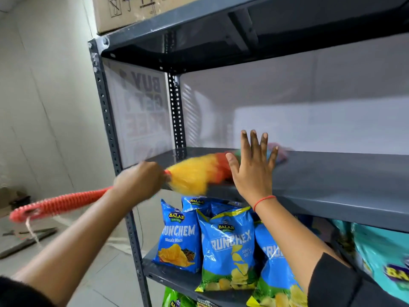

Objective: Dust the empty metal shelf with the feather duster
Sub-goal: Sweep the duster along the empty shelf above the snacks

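Note:
The empty grey metal shelf [332, 178] runs across the middle of the head view, with nothing standing on it. A feather duster [194, 171] with yellow, orange and bluish fluff lies across the shelf's left front part, blurred. Its red ribbed handle [59, 203] sticks out to the lower left. My left hand [139, 180] is shut on the handle right behind the yellow fluff. My right hand [254, 165] is raised flat with fingers apart in front of the shelf, covering the duster's middle and holding nothing.
Blue snack bags [225, 247] stand on the shelf below, with teal bags [380, 258] to the right and a green bag lower down. A cardboard box [126, 12] sits on the top shelf. Perforated grey uprights [108, 120] frame the left side. Pale wall lies left.

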### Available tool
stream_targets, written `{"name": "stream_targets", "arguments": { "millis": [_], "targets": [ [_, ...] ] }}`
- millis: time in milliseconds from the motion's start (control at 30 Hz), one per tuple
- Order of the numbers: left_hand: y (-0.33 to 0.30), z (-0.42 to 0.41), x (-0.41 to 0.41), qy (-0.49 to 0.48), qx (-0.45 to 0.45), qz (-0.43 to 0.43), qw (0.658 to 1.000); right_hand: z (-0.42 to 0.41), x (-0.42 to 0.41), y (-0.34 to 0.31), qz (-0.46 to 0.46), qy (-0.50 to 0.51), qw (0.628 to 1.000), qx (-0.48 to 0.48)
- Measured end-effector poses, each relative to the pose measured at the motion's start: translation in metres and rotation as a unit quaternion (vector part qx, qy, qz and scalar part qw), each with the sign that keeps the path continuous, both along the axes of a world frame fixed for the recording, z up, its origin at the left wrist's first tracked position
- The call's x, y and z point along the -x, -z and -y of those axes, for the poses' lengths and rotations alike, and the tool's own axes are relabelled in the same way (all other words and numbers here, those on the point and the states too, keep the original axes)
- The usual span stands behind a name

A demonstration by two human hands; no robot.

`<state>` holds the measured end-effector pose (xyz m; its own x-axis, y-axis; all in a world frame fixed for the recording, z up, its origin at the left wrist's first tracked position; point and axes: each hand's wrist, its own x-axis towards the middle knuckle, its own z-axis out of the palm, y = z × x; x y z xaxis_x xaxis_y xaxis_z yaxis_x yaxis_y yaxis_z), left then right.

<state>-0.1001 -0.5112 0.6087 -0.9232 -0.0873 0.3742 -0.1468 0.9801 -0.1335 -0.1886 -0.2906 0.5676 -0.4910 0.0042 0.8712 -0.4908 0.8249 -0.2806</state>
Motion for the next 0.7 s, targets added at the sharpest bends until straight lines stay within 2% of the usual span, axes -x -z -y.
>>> {"name": "stream_targets", "arguments": {
  "millis": [67,133,267,300,367,467,567,633,700],
  "targets": [
    [-0.011,0.005,0.003,-0.036,-0.011,-0.020,0.999,-0.020,-0.001,-0.003,-0.011,0.027,0.999,0.014],
    [-0.010,-0.005,0.008,-0.030,-0.024,-0.033,0.999,-0.042,-0.003,-0.006,-0.014,0.050,0.998,0.034],
    [0.011,-0.048,0.016,0.104,-0.023,0.017,0.994,-0.069,-0.007,-0.009,-0.006,0.073,0.995,0.068],
    [0.013,-0.056,0.015,0.135,-0.046,0.022,0.989,-0.072,-0.009,-0.009,-0.005,0.074,0.995,0.066],
    [0.009,-0.059,0.021,0.149,-0.067,0.014,0.987,-0.076,-0.011,-0.008,-0.002,0.080,0.995,0.053],
    [-0.002,-0.040,0.025,0.060,-0.069,0.010,0.996,-0.081,-0.012,-0.005,-0.006,0.096,0.994,0.048],
    [0.000,-0.007,0.019,-0.035,-0.097,-0.063,0.993,-0.080,-0.010,-0.003,-0.014,0.106,0.993,0.054],
    [0.007,0.004,0.009,-0.049,-0.080,-0.101,0.991,-0.065,-0.007,-0.004,-0.027,0.096,0.994,0.049],
    [0.012,0.008,-0.003,-0.055,-0.055,-0.077,0.994,-0.041,-0.007,-0.004,-0.032,0.068,0.997,0.032]
  ]
}}
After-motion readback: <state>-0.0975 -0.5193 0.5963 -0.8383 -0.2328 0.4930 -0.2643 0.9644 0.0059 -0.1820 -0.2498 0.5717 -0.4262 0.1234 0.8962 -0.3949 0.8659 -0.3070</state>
